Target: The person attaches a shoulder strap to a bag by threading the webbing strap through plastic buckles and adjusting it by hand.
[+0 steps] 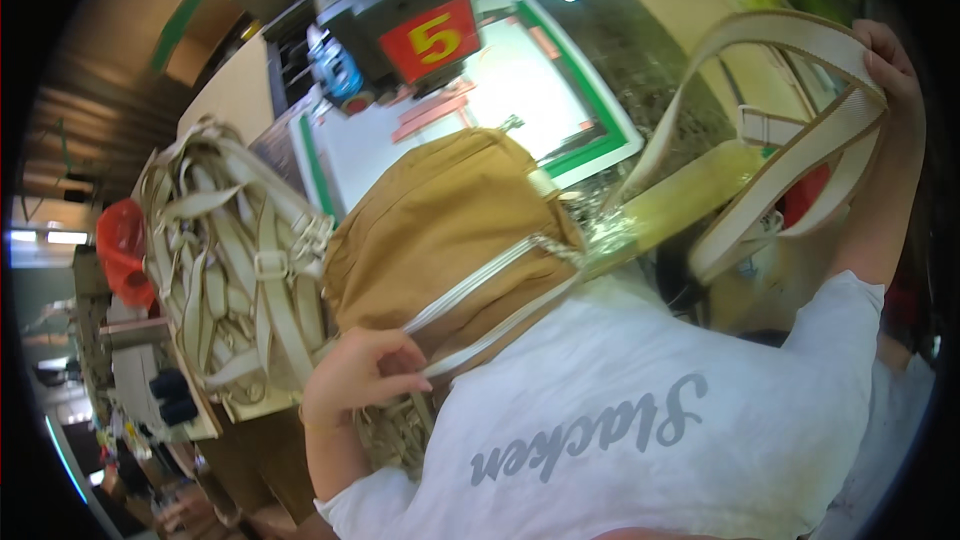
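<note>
White shirt point(640, 420), tan bag point(440, 230), perhaps strap pile point(235, 270).

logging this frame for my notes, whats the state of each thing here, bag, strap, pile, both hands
tan bag: held up against the chest, zipper shut as far as it shows
cream strap: lifted and looped, pulled up to the right
left hand: closed on the bag's lower zipper edge
right hand: raised, gripping the strap loop
pile of cream straps: heaped on the table, tangled
</note>
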A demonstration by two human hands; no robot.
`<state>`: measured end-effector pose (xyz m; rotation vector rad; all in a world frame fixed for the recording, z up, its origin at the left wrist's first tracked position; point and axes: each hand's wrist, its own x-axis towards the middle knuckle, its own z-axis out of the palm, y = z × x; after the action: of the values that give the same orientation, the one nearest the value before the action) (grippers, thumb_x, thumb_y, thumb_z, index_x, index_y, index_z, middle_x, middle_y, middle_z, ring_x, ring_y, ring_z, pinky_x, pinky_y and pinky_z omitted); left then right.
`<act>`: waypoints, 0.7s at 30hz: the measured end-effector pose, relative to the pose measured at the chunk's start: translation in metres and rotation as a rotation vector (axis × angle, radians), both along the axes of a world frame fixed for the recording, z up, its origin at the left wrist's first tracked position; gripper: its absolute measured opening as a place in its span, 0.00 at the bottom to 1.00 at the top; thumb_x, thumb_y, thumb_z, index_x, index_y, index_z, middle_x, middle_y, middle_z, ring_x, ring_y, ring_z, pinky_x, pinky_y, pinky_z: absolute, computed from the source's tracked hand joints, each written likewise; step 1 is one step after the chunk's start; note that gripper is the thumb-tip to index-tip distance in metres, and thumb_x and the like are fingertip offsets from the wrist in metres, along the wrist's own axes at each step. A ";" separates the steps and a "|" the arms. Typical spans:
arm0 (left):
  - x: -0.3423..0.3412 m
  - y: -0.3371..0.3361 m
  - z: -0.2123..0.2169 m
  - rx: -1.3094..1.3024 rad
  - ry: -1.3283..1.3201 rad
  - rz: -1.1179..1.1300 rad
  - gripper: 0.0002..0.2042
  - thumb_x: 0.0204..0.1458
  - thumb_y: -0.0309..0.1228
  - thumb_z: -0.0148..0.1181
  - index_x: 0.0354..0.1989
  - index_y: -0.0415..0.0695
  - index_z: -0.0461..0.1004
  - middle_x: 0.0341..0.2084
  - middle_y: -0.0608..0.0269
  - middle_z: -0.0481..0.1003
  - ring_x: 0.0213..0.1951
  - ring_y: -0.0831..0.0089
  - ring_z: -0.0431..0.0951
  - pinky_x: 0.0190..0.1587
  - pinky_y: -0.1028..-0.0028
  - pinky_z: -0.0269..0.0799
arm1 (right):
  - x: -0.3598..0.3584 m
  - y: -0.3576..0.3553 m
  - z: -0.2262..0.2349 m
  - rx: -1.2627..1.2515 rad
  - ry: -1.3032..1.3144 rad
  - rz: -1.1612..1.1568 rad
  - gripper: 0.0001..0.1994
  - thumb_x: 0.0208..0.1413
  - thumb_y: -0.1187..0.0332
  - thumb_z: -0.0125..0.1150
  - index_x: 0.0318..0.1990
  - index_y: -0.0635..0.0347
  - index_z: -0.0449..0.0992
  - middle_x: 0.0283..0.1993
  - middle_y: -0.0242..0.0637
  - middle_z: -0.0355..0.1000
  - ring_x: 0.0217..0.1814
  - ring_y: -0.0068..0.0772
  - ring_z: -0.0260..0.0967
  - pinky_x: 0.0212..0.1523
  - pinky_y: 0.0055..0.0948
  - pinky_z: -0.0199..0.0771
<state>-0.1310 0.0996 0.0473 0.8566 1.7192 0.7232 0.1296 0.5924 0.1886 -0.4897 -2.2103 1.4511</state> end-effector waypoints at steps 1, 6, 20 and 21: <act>0.004 0.012 0.008 0.144 0.108 0.028 0.12 0.36 0.26 0.68 0.29 0.39 0.74 0.21 0.62 0.74 0.21 0.79 0.73 0.25 0.80 0.68 | 0.001 -0.018 0.007 -0.031 0.062 -0.064 0.12 0.41 0.67 0.56 0.34 0.60 0.68 0.33 0.30 0.65 0.37 0.22 0.63 0.37 0.19 0.63; 0.020 0.085 0.067 0.725 0.583 -0.014 0.45 0.25 0.40 0.75 0.54 0.37 0.57 0.52 0.47 0.61 0.53 0.58 0.62 0.51 0.64 0.62 | -0.078 -0.110 0.050 0.441 -0.358 0.734 0.05 0.44 0.75 0.60 0.28 0.67 0.70 0.19 0.34 0.65 0.21 0.23 0.64 0.24 0.21 0.62; -0.033 -0.070 0.133 1.106 1.373 1.220 0.15 0.30 0.28 0.69 0.28 0.36 0.72 0.31 0.55 0.73 0.29 0.63 0.72 0.36 0.70 0.69 | -0.068 -0.086 0.079 0.371 -0.083 0.696 0.11 0.43 0.70 0.63 0.33 0.66 0.73 0.25 0.33 0.71 0.24 0.20 0.68 0.27 0.18 0.67; -0.048 -0.118 0.134 0.819 1.778 1.092 0.17 0.33 0.27 0.67 0.33 0.35 0.70 0.30 0.55 0.72 0.29 0.63 0.72 0.35 0.69 0.70 | -0.058 -0.080 0.071 0.274 -0.239 0.457 0.09 0.38 0.72 0.63 0.28 0.68 0.73 0.21 0.33 0.71 0.25 0.22 0.69 0.26 0.20 0.65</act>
<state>-0.1791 -0.0184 0.1809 1.1473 3.7409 1.7171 0.0719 0.5127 0.2600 -0.0661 -2.7958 1.3141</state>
